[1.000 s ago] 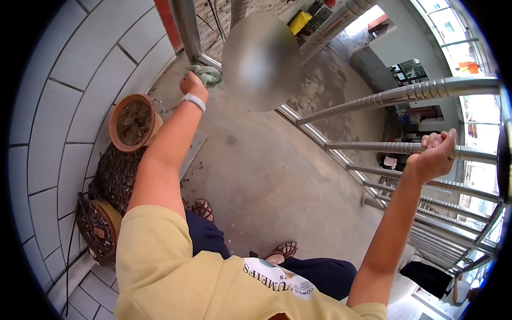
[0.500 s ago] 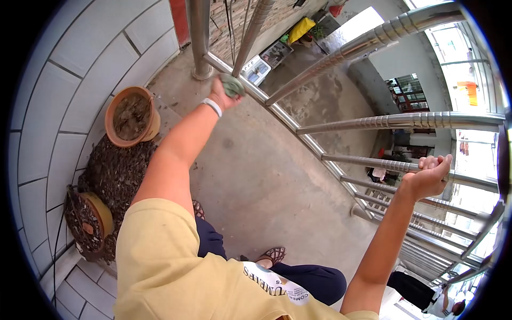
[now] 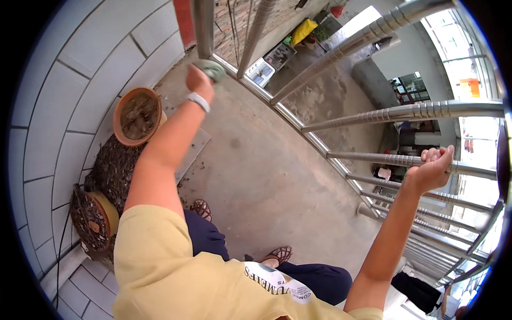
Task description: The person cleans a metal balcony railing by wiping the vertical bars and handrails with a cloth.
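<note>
A crumpled grey-green cloth (image 3: pixel 213 70) is gripped in my left hand (image 3: pixel 199 81), beside the thick corner post (image 3: pixel 202 32) and the end of the low bottom rail (image 3: pixel 314 140). Whether the cloth touches the metal cannot be made out. A pale band circles my left wrist. On the other side, my right hand (image 3: pixel 433 166) has its fingers wrapped round one of the ribbed metal bars (image 3: pixel 384 158) of the railing.
Near the tiled wall (image 3: pixel 48 144) stand an orange pot (image 3: pixel 140 116) of soil and a second pot (image 3: pixel 106 213), with dark debris (image 3: pixel 114 170) between them. My sandalled feet are on the concrete floor (image 3: pixel 266 176). Beyond the railing, a lower yard holds a yellow item (image 3: pixel 304 31).
My left hand with the cloth first swung right along the bottom rail, then came back left toward the corner post. My right hand has stayed on its bar. The view has shifted slightly.
</note>
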`<state>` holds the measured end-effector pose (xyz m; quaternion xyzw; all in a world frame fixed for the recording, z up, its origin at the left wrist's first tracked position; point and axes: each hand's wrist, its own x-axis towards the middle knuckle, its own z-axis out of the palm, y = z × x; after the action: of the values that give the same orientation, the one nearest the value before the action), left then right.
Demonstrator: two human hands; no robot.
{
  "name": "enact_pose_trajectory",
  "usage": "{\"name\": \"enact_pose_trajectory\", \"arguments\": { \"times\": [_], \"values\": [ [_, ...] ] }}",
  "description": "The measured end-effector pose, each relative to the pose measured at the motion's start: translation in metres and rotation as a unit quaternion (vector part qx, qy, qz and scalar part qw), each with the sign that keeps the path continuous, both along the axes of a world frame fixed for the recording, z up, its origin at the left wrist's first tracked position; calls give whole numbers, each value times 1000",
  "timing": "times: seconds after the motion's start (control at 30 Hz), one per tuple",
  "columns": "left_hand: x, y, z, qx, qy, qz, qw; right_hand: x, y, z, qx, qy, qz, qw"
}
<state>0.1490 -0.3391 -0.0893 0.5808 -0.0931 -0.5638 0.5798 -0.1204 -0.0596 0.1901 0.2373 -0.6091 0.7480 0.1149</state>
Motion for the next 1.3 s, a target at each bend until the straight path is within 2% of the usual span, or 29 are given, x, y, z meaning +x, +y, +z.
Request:
{"name": "enact_pose_trajectory", "arguments": {
  "times": [0.03, 0.07, 0.1, 0.13, 0.17, 0.2, 0.23, 0.27, 0.3, 0.33, 0.37, 0.4, 0.47, 0.5, 0.53, 0.57, 0.6, 0.67, 0.77, 0.83, 0.87, 0.93, 0.97, 1.03, 1.07, 1.13, 1.17, 1.23, 1.3],
  "values": [
    [9, -31, -31, -105, -166, 60, 979, 0, 0, -1, 9, -3, -27, 1000],
    [18, -31, -4, -139, -303, 34, 942, -1, -1, 0, 18, -1, -63, 998],
    [27, -47, -4, -210, -349, 41, 913, -10, 1, -3, 35, 42, -83, 995],
    [33, -62, 2, -293, -332, 53, 895, -20, 1, -7, 54, 85, -104, 989],
    [20, -36, 61, -300, -232, 61, 923, -18, 1, -8, 26, 92, -85, 992],
    [13, -36, 74, -378, -153, 65, 911, -14, -1, -11, 0, 97, -62, 993],
    [12, -41, 71, -448, -212, 43, 867, -14, 0, -10, 15, 82, -60, 995],
    [-1, -29, 85, -474, -219, 35, 852, -12, 0, -7, 29, 64, -55, 996],
    [-2, -19, 94, -451, -343, -18, 824, -5, -2, -2, -13, 6, -28, 999],
    [-3, -17, 97, -423, -462, -69, 777, -14, 3, -5, -50, -8, 53, 997],
    [-4, -25, 81, -442, -492, -35, 749, -10, 3, -3, -39, -3, 31, 999],
    [-3, -39, 68, -421, -452, -64, 784, -4, 0, -2, -28, 1, 12, 1000],
    [8, -76, 21, -382, -535, -51, 752, -15, 3, -10, -40, 36, 26, 998],
    [6, -77, 20, -374, -412, -111, 824, -25, 11, -15, -49, 96, 165, 980],
    [5, -71, 23, -359, -278, -173, 874, -34, 14, -12, 278, 296, -130, 905],
    [4, -68, 20, -351, -217, -182, 893, -20, 8, -5, 131, 144, -70, 978],
    [5, -63, 17, -340, -161, -190, 907, -5, 0, -2, -28, -14, 1, 1000],
    [6, -50, 18, -283, -161, -204, 923, -5, -1, -2, -40, -7, 2, 999],
    [13, -58, -22, -253, -100, -232, 934, -5, 0, -2, -43, -3, 2, 999],
    [16, -60, -37, -179, -76, -251, 948, -4, 1, -1, -32, -6, 5, 999],
    [20, -65, -41, -181, -75, -251, 948, -4, 1, 0, -34, -4, 5, 999],
    [31, -74, -52, -161, -151, -273, 936, -4, 1, -1, -30, 6, 8, 999],
    [37, -79, -65, -162, -150, -271, 937, -5, 0, -1, -31, 7, 10, 999],
    [45, -91, -104, -115, -95, -334, 931, -5, 1, -1, -27, 8, 3, 1000],
    [52, -104, -139, -119, -127, -345, 922, -4, 0, -1, -29, 7, 5, 1000],
    [27, -68, -121, -133, -30, -257, 957, -2, -2, 0, -40, 0, -2, 999],
    [19, -61, -114, -132, -30, -253, 958, -2, -2, 0, -39, 0, 2, 999],
    [10, -58, -105, -94, -52, -179, 978, -2, -1, 0, -36, 4, -4, 999],
    [9, -61, -99, -62, -26, -182, 981, -2, -2, 0, -36, 1, -3, 999]
  ]
}}
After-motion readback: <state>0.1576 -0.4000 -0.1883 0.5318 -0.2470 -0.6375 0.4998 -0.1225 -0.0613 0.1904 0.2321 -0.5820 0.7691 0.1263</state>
